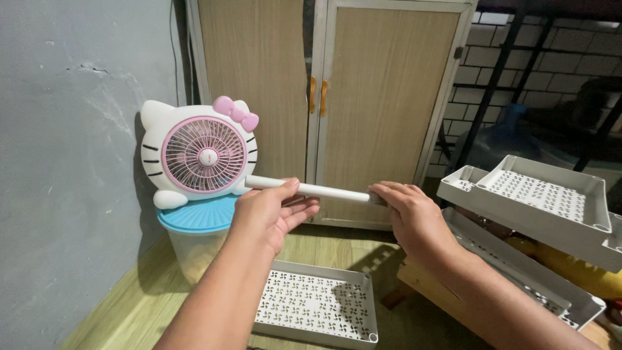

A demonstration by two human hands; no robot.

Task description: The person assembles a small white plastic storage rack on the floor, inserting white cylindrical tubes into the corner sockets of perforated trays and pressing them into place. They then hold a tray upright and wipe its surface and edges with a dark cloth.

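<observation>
I hold a white plastic tube (327,191) level in front of me. My left hand (269,214) pinches it near its left end, thumb on top. My right hand (411,214) is closed over its right end. Below the tube, on the wooden floor, lies a white perforated shelf tray (317,304). To the right, two more perforated white trays (538,194) sit stacked at a tilt.
A white and pink cat-shaped fan (201,152) stands on a clear tub with a blue lid (197,217) by the grey wall. A wood-panel cabinet (382,97) with orange handles is behind. A dark metal frame (499,71) and tiled wall are at right.
</observation>
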